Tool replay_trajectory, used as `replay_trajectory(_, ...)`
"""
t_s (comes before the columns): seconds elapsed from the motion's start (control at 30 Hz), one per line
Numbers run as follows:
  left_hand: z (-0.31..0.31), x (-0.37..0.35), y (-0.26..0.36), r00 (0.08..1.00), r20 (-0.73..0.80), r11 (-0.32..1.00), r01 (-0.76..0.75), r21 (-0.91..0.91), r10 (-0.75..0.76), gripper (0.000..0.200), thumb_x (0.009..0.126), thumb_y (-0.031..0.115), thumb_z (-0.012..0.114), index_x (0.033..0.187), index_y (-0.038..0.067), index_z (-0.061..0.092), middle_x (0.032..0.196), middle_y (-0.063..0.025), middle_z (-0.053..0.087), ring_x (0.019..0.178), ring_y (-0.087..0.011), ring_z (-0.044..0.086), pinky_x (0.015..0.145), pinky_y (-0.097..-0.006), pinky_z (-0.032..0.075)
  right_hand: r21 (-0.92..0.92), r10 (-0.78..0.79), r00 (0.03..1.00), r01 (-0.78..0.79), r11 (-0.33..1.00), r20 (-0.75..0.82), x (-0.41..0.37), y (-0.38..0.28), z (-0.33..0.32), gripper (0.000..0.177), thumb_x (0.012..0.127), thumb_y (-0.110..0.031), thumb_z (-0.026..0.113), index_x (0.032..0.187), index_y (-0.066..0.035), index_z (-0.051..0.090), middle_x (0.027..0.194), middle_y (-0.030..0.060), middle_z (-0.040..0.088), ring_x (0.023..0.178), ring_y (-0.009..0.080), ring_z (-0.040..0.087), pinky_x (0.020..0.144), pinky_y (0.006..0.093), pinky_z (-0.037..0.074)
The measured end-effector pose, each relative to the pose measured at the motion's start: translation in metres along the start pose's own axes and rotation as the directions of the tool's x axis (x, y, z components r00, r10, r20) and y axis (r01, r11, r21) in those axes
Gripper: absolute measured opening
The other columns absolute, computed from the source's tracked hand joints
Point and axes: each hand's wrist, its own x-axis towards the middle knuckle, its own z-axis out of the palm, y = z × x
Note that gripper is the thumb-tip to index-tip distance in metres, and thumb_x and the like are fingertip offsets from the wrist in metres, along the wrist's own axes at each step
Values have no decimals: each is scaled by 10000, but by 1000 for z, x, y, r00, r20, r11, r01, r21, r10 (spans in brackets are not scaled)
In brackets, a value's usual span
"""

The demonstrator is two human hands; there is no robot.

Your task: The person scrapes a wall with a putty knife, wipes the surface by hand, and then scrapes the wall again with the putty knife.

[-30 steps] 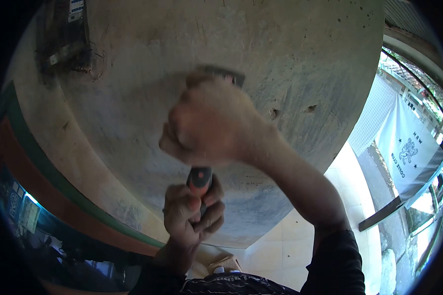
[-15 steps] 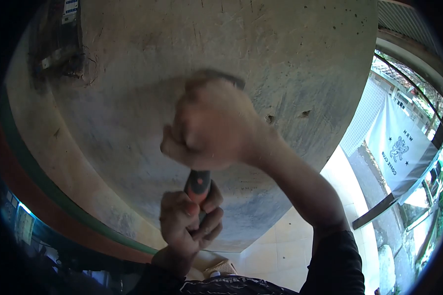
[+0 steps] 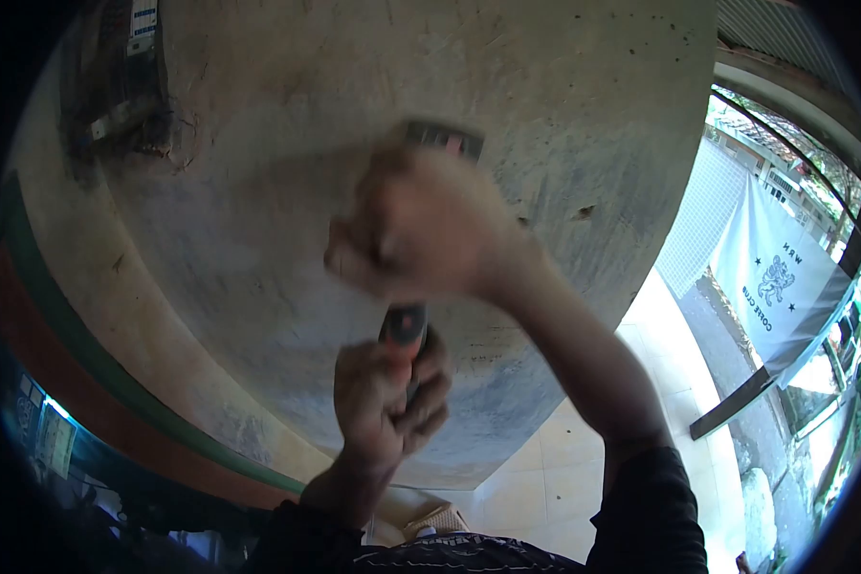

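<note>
My left hand [image 3: 392,402] is wrapped round an orange-and-black tool handle [image 3: 407,327], whose dark end points up. Above it my right hand [image 3: 430,225] is blurred, its fingers curled closed in front of the wall. A dark flat piece [image 3: 454,142] with red marks sticks out past the top of my right hand; its edges are smeared. Whether that piece and the handle belong to one tool is hidden behind the right hand. The grey plastered wall [image 3: 287,220] lies just beyond both hands, stained and scuffed.
A dark box with a meter-like panel [image 3: 129,96] is fixed to the wall at upper left. Two small holes show right of my hand. Pale floor tiles [image 3: 536,478] lie below. A white printed banner [image 3: 770,277] hangs outside at right.
Both hands have moved slightly up and to the right in view, the handle with them. More of the dark piece shows above my right hand. The view has shifted a little.
</note>
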Motion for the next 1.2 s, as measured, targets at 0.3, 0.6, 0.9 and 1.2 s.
replay_trajectory(0.3,-6,6,3,970,216,991,-96,-95,115,372,866,118,463,541,71,288,765,-101,420,345,-16,254,239,-157,223,38,-1,999,3,999,-49,2,-1,0,403,746,-143,574,380,-58,430,399,68,434,393,244,473,524,366,456)
replay_trajectory(0.6,6,5,5,986,148,994,-71,-80,82,335,836,137,504,562,76,320,829,-114,418,372,-20,204,262,-156,208,54,91,993,-95,994,73,11,0,-23,414,760,-163,564,384,-53,430,399,66,440,434,236,512,494,356,477)
replay_trajectory(0.9,11,3,-5,997,-73,1000,4,6,-3,343,833,168,501,549,87,325,800,-95,432,369,-30,214,281,-159,228,-44,-28,999,27,999,-26,-3,9,-7,426,778,-201,549,394,-51,439,393,82,420,438,249,519,481,372,481)
replay_trajectory(1.2,2,-4,-9,997,48,997,-56,-60,59,282,820,140,513,600,91,343,785,-84,412,397,-26,202,290,-148,232,1,-17,999,17,1000,47,-15,1,2,325,765,-254,566,495,-74,561,495,109,538,511,274,586,479,385,495)
